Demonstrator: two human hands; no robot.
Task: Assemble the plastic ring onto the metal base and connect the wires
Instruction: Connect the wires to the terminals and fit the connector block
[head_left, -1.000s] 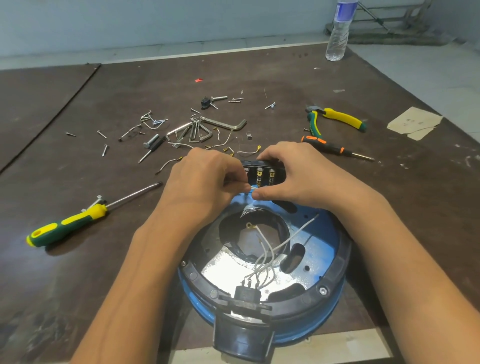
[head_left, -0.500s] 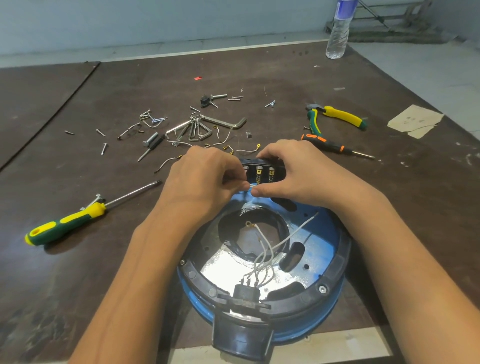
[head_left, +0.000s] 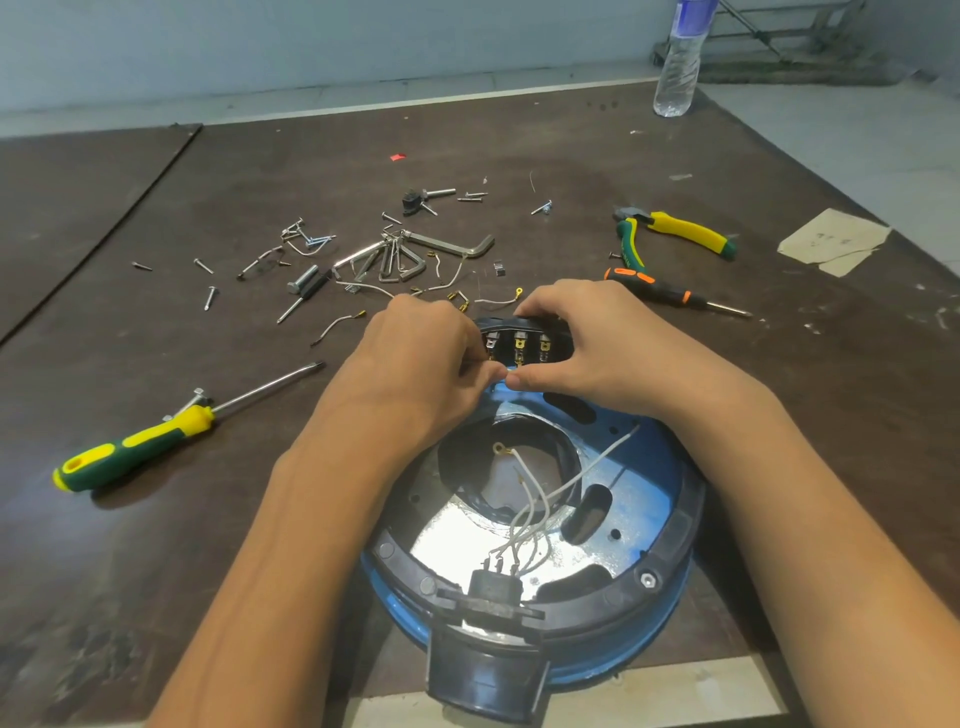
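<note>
- Right hand (head_left: 587, 353) grips the black three-pin terminal block (head_left: 519, 340) at 12 o'clock on the blue metal base (head_left: 644, 467), presumably steadying it.
- Left hand (head_left: 415, 364) pinches alongside; I cannot tell what.

Left hand (head_left: 415, 358), right hand (head_left: 587, 348) curled; thumbs close.

My left hand (head_left: 415, 364) and right hand (head_left: 592, 353) barely moved; their pinch crept slightly nearer the terminal block's (head_left: 519, 332) contacts.

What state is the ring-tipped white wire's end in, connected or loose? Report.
Loose. The white wire's ring terminal lies free over the metal base's central hole, fastened to nothing.
</note>
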